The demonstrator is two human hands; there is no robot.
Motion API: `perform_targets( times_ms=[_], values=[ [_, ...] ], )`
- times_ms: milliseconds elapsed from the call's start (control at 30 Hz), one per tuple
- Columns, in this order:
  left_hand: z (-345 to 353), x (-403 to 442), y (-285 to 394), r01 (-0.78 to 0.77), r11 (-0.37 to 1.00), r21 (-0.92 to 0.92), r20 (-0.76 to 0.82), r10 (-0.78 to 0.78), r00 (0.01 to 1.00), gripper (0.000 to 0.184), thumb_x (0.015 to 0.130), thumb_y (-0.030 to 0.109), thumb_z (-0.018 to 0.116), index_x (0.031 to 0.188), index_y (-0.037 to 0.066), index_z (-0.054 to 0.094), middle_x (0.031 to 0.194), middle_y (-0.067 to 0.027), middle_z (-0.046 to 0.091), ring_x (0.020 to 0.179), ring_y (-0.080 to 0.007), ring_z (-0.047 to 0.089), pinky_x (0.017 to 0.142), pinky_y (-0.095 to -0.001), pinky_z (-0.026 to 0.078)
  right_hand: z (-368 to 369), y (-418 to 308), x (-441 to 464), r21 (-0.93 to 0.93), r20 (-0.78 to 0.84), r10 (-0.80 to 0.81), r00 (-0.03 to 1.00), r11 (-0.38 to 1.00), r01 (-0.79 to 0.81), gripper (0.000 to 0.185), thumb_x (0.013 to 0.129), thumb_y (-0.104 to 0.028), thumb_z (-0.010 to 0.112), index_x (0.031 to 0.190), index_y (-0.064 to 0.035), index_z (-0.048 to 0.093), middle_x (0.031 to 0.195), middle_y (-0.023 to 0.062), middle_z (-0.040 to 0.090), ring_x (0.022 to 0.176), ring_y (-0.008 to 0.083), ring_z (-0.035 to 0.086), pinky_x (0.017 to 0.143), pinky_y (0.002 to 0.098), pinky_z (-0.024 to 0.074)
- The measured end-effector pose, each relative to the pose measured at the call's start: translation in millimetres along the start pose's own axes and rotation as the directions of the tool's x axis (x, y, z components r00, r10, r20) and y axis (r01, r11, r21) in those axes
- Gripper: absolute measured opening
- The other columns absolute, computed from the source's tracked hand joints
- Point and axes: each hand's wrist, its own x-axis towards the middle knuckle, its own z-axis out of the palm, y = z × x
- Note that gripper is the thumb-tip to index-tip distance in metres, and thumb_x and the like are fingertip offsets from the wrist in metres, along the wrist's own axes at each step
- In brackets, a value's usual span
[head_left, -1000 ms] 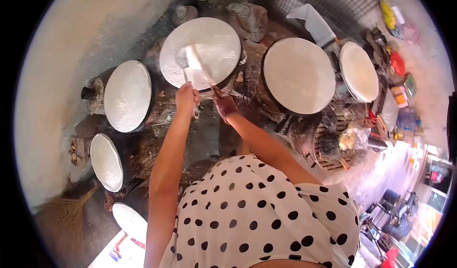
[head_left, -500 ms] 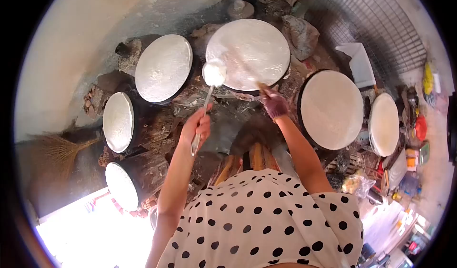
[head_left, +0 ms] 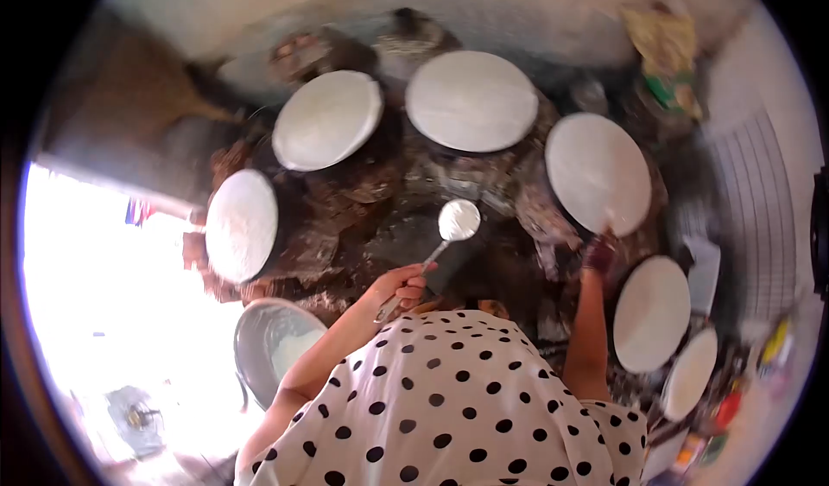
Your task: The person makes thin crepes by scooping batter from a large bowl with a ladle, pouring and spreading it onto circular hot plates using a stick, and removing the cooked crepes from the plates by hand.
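My left hand is wrapped round the handle of a ladle, whose bowl holds thick white batter. The ladle hangs over the dark middle of the ring of griddles. On the right, my right hand, in a dark purple glove, is closed at the lower rim of a round griddle coated in white batter. A short brownish tool shows blurred at its fingertips, against the batter; its exact kind I cannot make out.
More white-coated griddles stand around me: far middle, far left, left, right and lower right. A metal basin with white batter stands lower left. Beyond, a broom leans.
The view has turned left, so the griddles appear shifted right and the basin has come into view. My left hand still holds the ladle; my right hand stays at the same griddle's near rim.
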Motion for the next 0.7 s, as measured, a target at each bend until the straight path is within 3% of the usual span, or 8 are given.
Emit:
perform_targets(
  times_ms=[233,333,367,467,533,567,633,700],
  values=[
    [-86,-103,19,-0.232,0.945,-0.23,-0.049,0.226,0.973,0.03,0.101,0.018,0.037,0.129,0.009,0.045,0.058,0.0059,0.038,0.041,-0.0054,0.032,0.036,-0.0207,0.027,67,-38,67,0.552,0.054,0.338,0.939,0.774,-0.31,0.042,0.089,-0.041,0.056,0.113,-0.0081,0.066,0.085,0.0123,0.07,0.073,0.0263,0.065,0.068,0.0419,0.0504],
    [-93,-151,12,-0.55,0.83,0.091,-0.198,0.556,0.807,0.037,0.102,0.019,0.036,0.137,0.008,0.041,0.057,0.0032,0.037,0.04,-0.0066,0.031,0.035,-0.0206,0.027,73,-136,54,0.593,0.079,-0.001,0.997,0.804,-0.046,0.04,0.088,-0.037,0.058,0.113,-0.0063,0.065,0.089,0.0138,0.069,0.077,0.0265,0.066,0.071,0.0411,0.051],
    [-103,-157,3,-0.603,0.739,0.299,-0.188,0.665,0.722,0.04,0.102,0.019,0.038,0.141,0.01,0.038,0.058,0.0016,0.036,0.039,-0.0072,0.03,0.036,-0.022,0.027,71,-182,46,0.58,0.106,-0.196,0.975,0.808,0.1,0.04,0.088,-0.036,0.058,0.112,-0.0054,0.065,0.091,0.0149,0.069,0.079,0.0272,0.066,0.071,0.0406,0.0514],
    [-101,-158,5,-0.648,0.672,0.359,-0.278,0.74,0.613,0.039,0.101,0.019,0.04,0.139,0.01,0.041,0.06,0.0016,0.037,0.039,-0.0074,0.032,0.036,-0.0228,0.028,78,-327,17,0.495,0.272,-0.549,0.79,0.784,0.374,0.039,0.087,-0.036,0.059,0.108,-0.0036,0.065,0.096,0.0184,0.068,0.085,0.0305,0.066,0.074,0.0411,0.0514],
    [-115,-152,26,-0.701,0.675,-0.232,-0.263,0.65,0.713,0.038,0.101,0.019,0.041,0.138,0.01,0.042,0.06,0.0016,0.039,0.042,-0.0071,0.035,0.037,-0.0211,0.028,86,-423,-8,0.406,0.397,-0.656,0.642,0.753,0.518,0.043,0.085,-0.041,0.059,0.106,-0.0038,0.065,0.096,0.0209,0.067,0.089,0.0345,0.065,0.077,0.0441,0.0499],
    [-120,-155,31,-0.668,0.589,-0.455,-0.228,0.649,0.726,0.039,0.1,0.019,0.042,0.138,0.01,0.041,0.06,0.0019,0.039,0.041,-0.0071,0.034,0.036,-0.021,0.028,41,-483,-39,0.348,0.49,-0.549,0.677,0.835,0.425,0.044,0.085,-0.043,0.059,0.107,-0.0042,0.065,0.097,0.021,0.066,0.091,0.0354,0.064,0.079,0.0449,0.0494],
    [-122,-161,29,-0.599,0.446,-0.665,-0.21,0.658,0.723,0.04,0.1,0.019,0.042,0.139,0.011,0.041,0.06,0.0022,0.039,0.04,-0.0071,0.033,0.036,-0.0208,0.028,91,-542,-56,0.474,0.522,-0.603,0.603,0.793,0.383,0.028,0.085,-0.034,0.061,0.097,-0.011,0.069,0.079,0.0181,0.066,0.076,0.0375,0.063,0.072,0.0461,0.0497],
    [-115,-175,6,-0.804,0.536,0.258,-0.417,0.812,0.408,0.041,0.101,0.018,0.042,0.141,0.012,0.038,0.059,0.0029,0.037,0.038,-0.0069,0.031,0.035,-0.0211,0.028,98,-597,-76,0.447,0.374,-0.797,0.474,0.603,0.661,0.047,0.083,-0.047,0.062,0.114,-0.0113,0.061,0.103,0.0184,0.065,0.094,0.0361,0.063,0.082,0.0433,0.0495]
  ],
)
